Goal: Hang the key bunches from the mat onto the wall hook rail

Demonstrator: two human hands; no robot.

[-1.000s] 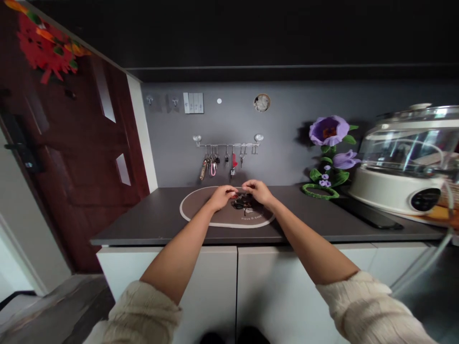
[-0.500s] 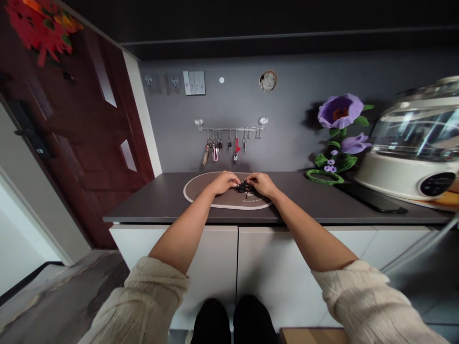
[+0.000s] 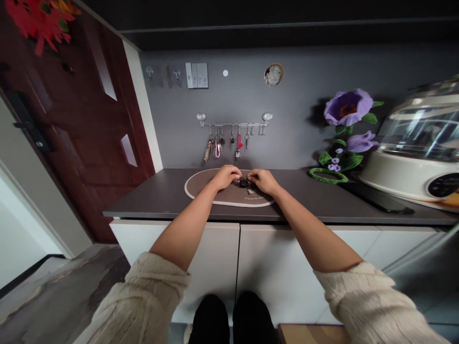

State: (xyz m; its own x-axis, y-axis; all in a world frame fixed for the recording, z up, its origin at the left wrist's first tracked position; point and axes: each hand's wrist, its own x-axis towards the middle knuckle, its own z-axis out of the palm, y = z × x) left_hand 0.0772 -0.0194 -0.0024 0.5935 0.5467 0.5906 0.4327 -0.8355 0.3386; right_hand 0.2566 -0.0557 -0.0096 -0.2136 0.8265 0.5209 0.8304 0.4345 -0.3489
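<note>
A small dark bunch (image 3: 244,183) with shiny bits, which looks like keys, is between my hands just above or on the oval mat (image 3: 201,188). My left hand (image 3: 226,177) pinches its left side with closed fingertips. From the right, my right hand (image 3: 263,180) pinches the other side, thumb and fingers together. Fingers partly hide the bunch, and its exact parts are too small to make out. The mat is brown with a pale rim and lies on the dark countertop (image 3: 154,196).
Behind the mat, several keys (image 3: 217,145) hang from a hook rail (image 3: 234,125) on the grey wall. To the right stand a purple knitted flower (image 3: 347,111), a black flat device (image 3: 380,197) and a white appliance (image 3: 401,172). White cabinet doors (image 3: 208,258) are below.
Both hands stay over the mat, fingers still pinching the dark bunch, which has shifted shape slightly. The camera view has moved a little.
</note>
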